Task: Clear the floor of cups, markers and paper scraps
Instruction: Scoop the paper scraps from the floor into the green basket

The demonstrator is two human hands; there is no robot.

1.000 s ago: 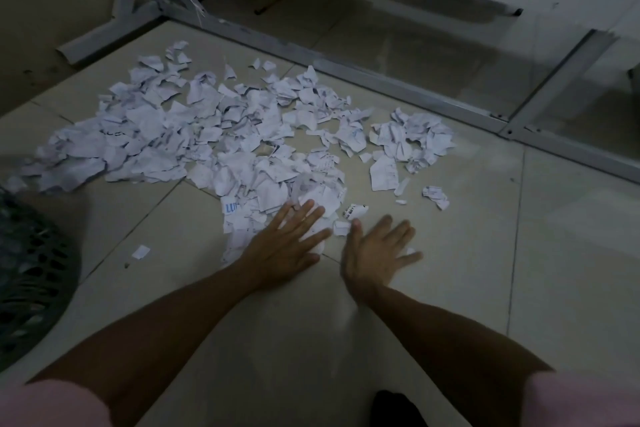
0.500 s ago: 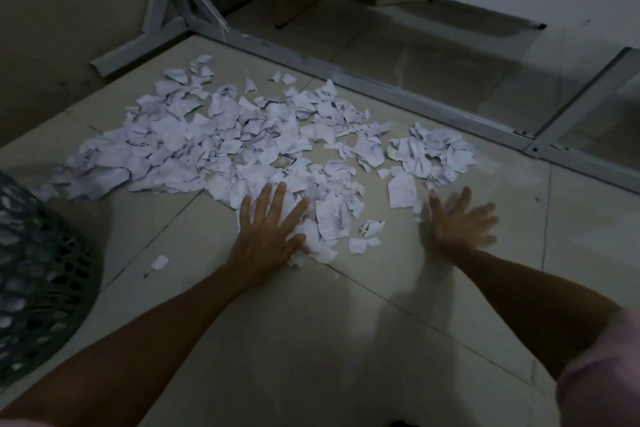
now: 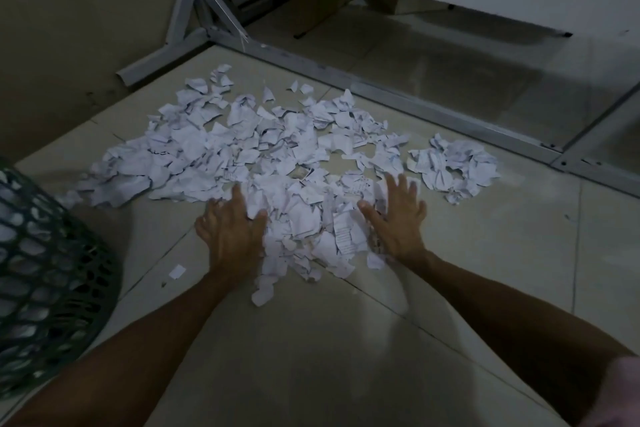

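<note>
The paper scraps (image 3: 277,156) lay spread in a wide heap on the tiled floor (image 3: 346,357), with a smaller clump (image 3: 453,166) apart at their right. Both hands lay flat with fingers spread on the heap's near part: the left hand (image 3: 232,232) on its left side, the right hand (image 3: 398,215) on its right, scraps bunched between them. A green mesh basket (image 3: 45,281) stood at the left edge.
</note>
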